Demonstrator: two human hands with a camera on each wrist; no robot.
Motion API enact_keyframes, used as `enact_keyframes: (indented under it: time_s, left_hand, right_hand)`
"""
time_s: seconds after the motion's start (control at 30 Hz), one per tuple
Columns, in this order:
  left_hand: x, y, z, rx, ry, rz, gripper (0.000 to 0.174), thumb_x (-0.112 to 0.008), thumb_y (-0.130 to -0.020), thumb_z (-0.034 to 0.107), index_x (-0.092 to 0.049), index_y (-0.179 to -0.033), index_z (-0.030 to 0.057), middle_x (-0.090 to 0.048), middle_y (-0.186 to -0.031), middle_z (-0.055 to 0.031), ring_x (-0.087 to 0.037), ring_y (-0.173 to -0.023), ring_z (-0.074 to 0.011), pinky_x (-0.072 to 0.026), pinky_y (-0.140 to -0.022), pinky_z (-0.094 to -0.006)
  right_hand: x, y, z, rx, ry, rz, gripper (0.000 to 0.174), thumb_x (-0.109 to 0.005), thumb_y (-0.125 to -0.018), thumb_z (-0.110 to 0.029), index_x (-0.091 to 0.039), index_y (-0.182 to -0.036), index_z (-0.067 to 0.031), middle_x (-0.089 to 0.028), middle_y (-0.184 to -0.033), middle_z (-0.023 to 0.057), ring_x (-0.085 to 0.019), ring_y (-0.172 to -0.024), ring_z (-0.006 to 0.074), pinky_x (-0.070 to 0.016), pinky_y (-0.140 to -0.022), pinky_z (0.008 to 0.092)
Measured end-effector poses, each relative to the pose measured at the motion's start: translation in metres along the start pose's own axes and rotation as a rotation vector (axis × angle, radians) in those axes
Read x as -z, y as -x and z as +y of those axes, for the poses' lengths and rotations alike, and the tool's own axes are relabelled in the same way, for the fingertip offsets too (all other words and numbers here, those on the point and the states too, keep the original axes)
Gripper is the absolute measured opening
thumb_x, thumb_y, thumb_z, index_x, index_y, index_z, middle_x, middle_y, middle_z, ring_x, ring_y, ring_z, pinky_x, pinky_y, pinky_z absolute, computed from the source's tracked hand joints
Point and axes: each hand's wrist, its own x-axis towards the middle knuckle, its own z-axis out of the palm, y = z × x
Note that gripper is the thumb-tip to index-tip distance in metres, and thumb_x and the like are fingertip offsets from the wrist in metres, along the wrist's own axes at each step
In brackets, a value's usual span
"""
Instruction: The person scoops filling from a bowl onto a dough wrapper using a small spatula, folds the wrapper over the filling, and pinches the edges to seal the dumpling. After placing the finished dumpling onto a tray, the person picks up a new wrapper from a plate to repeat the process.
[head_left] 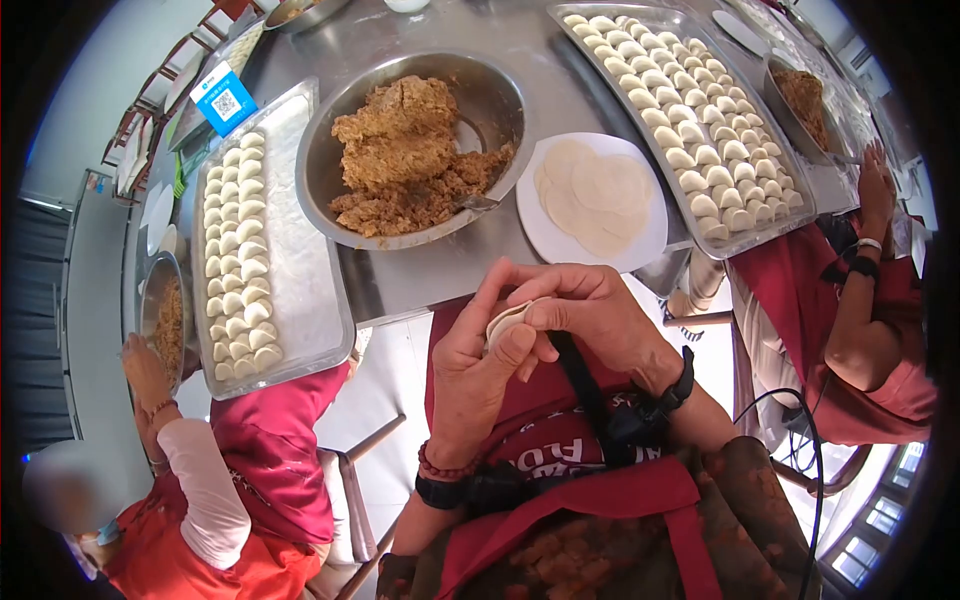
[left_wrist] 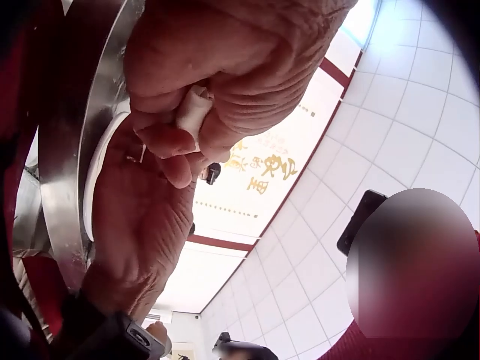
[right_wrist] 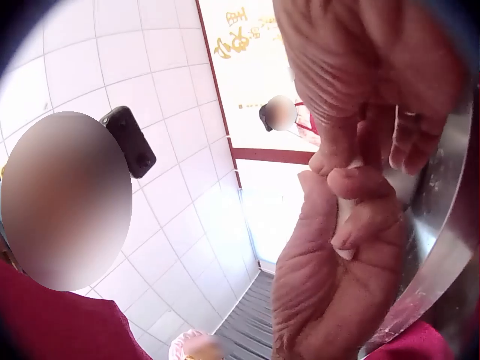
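Between my two hands, in front of my apron, is a folded dumpling [head_left: 508, 318] of pale dough, its edges pressed together. My left hand [head_left: 472, 355] grips it from the left, thumb along its front. My right hand [head_left: 600, 308] pinches the dough edge from the right with thumb and fingertips. In the left wrist view the dumpling [left_wrist: 193, 116] shows as a white roll between the fingers. The right wrist view gives only a narrow strip of the dumpling [right_wrist: 344, 217]; fingers hide most of it.
Ahead stands a steel bowl [head_left: 312, 190] of minced filling [head_left: 400, 140] with a spoon in it. Beside it, a white plate [head_left: 540, 225] holds round wrappers [head_left: 600, 195]. Trays of dumplings lie left [head_left: 300, 260] and right [head_left: 640, 110]. Other people work at both sides.
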Motion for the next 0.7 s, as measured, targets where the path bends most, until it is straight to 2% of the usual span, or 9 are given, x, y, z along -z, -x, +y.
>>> enact_keyframes:
  time_s: [0.1,0.3,0.4,0.5,0.57,0.7]
  left_hand:
    - [0.0,0.0,-0.004,-0.004,0.026,-0.011,0.057,-0.064,-0.097,0.019,-0.042,-0.146,-0.0004,-0.066,-0.101,-0.0093,-0.063,-0.079,-0.0134,-0.045,-0.059,-0.0216]
    - [0.001,-0.001,-0.007,-0.03,0.078,0.023,0.054,-0.061,-0.099,0.019,-0.042,-0.145,-0.003,-0.066,-0.103,-0.0102,-0.063,-0.082,-0.0145,-0.0458,-0.061,-0.0218]
    - [0.0,0.0,-0.005,-0.022,0.074,0.038,0.052,-0.059,-0.1,0.021,-0.044,-0.143,-0.0047,-0.066,-0.103,-0.0107,-0.063,-0.082,-0.0144,-0.0459,-0.062,-0.0218]
    - [-0.001,0.0,-0.002,0.002,-0.02,0.024,0.049,-0.057,-0.101,0.022,-0.047,-0.141,-0.0049,-0.066,-0.103,-0.0112,-0.063,-0.081,-0.0138,-0.0458,-0.063,-0.0217]
    - [0.003,0.0,-0.001,0.018,-0.09,-0.016,0.047,-0.056,-0.102,0.022,-0.049,-0.14,-0.0047,-0.066,-0.103,-0.0115,-0.062,-0.08,-0.0133,-0.0456,-0.063,-0.0216]
    - [0.014,0.0,0.001,0.062,-0.207,-0.099,0.047,-0.054,-0.103,0.023,-0.048,-0.141,-0.0041,-0.066,-0.103,-0.0119,-0.062,-0.079,-0.0129,-0.0449,-0.062,-0.0211]
  right_hand:
    - [0.006,-0.002,0.015,0.107,0.051,0.076,0.016,-0.064,-0.093,-0.004,-0.066,-0.105,0.0061,-0.066,-0.114,0.0161,-0.063,-0.071,0.0134,-0.06,-0.067,0.0306]
    - [-0.001,-0.001,0.011,0.089,-0.047,0.044,0.011,-0.065,-0.093,-0.004,-0.067,-0.101,0.0033,-0.068,-0.1,0.0125,-0.062,-0.072,0.0111,-0.0576,-0.067,0.0262]
    - [-0.002,-0.001,0.008,0.102,0.013,0.063,0.01,-0.065,-0.093,-0.003,-0.067,-0.099,0.004,-0.067,-0.091,0.0102,-0.063,-0.074,0.0116,-0.0572,-0.068,0.0257]
    - [0.0,0.0,0.005,0.063,0.031,0.008,0.013,-0.066,-0.092,-0.003,-0.066,-0.103,0.0034,-0.067,-0.102,0.0126,-0.065,-0.082,0.0133,-0.0567,-0.073,0.0263]
    - [0.009,-0.004,0.016,0.206,0.177,0.013,0.016,-0.067,-0.091,-0.003,-0.065,-0.106,0.0022,-0.065,-0.113,0.0149,-0.066,-0.089,0.0143,-0.0561,-0.078,0.0271]
    - [0.018,-0.005,0.022,0.274,0.32,-0.032,0.019,-0.068,-0.09,-0.003,-0.066,-0.108,0.0004,-0.057,-0.133,0.0186,-0.064,-0.1,0.0147,-0.0535,-0.087,0.0287]
